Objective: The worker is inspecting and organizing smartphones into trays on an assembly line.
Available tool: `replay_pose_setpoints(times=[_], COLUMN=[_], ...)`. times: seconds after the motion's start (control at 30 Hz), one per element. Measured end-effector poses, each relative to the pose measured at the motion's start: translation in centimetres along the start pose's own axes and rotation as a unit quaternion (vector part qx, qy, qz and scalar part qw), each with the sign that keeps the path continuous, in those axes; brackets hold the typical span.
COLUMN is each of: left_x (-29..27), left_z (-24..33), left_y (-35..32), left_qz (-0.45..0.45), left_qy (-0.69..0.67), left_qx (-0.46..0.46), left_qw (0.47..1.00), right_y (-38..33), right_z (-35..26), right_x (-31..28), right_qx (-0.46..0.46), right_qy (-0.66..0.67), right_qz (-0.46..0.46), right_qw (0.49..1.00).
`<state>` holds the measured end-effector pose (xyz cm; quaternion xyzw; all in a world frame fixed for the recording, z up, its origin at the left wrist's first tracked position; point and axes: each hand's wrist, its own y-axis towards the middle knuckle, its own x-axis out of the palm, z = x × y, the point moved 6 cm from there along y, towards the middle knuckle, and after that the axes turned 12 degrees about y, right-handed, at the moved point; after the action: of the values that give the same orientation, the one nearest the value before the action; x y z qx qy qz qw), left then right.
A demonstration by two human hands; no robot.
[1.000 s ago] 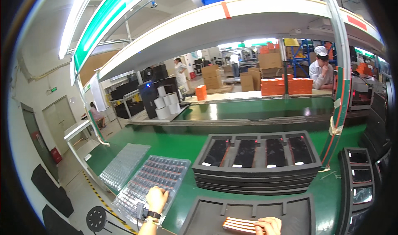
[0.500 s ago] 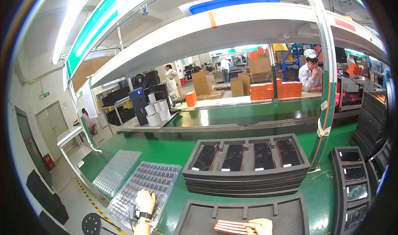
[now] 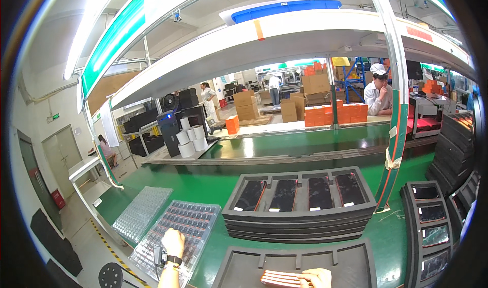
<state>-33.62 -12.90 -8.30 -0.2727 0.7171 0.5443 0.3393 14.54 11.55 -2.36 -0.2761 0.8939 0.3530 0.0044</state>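
My left hand (image 3: 173,242), with a black strap (image 3: 174,260) at its wrist, is over a clear plastic tray (image 3: 211,217) holding rows of small dark parts. Its fingers are curled downward, and anything between them is too small to make out. At the lower edge, my right hand (image 3: 316,277) grips a stack of thin slabs (image 3: 280,278) with orange-red edges, looking like phones. Those slabs are over a dark grey foam tray (image 3: 244,265) with notched dividers.
Behind the near foam tray stand stacked foam trays (image 3: 300,222), the top one holding several dark-screened phones (image 3: 283,195). A second clear tray (image 3: 140,214) lies farther left. More phone-filled foam trays (image 3: 429,212) are at right. A post (image 3: 395,151) rises from the green bench (image 3: 175,176). A person (image 3: 377,92) sits beyond it.
My left hand has shifted slightly left and up over the clear tray. My right hand still holds the slabs in nearly the same place. The view has tilted a little.
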Motion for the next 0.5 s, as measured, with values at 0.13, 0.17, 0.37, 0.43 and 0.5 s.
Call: replay_pose_setpoints(times=[0.13, 0.17, 0.37, 0.43, 0.5], left_x=[1.6, 2.5, 1.6, 1.6, 1.5], left_z=[-0.9, -1.0, -0.3, -0.4, -0.3], left_y=[0.5, 0.5, -0.3, -0.5, -0.4], left_qz=[-0.011, -0.045, -0.073, -0.064, -0.066], left_qy=[0.038, 0.063, 0.036, 0.033, 0.025], left_qx=[0.004, 0.011, 0.016, 0.018, 0.016], left_qw=[0.999, 0.997, 0.997, 0.997, 0.997], right_y=[0.0, 0.0, 0.3, 0.4, 0.3], right_z=[-0.3, -0.3, -0.4, -0.3, 0.0], right_x=[0.0, 0.1, -0.1, 0.0, 0.0], right_qx=[-0.002, -0.003, -0.002, -0.004, 0.000], right_qy=[0.001, 0.002, -0.008, -0.010, -0.009], right_qz=[0.004, 0.004, -0.002, -0.006, -0.006], right_qw=[1.000, 1.000, 1.000, 1.000, 1.000])
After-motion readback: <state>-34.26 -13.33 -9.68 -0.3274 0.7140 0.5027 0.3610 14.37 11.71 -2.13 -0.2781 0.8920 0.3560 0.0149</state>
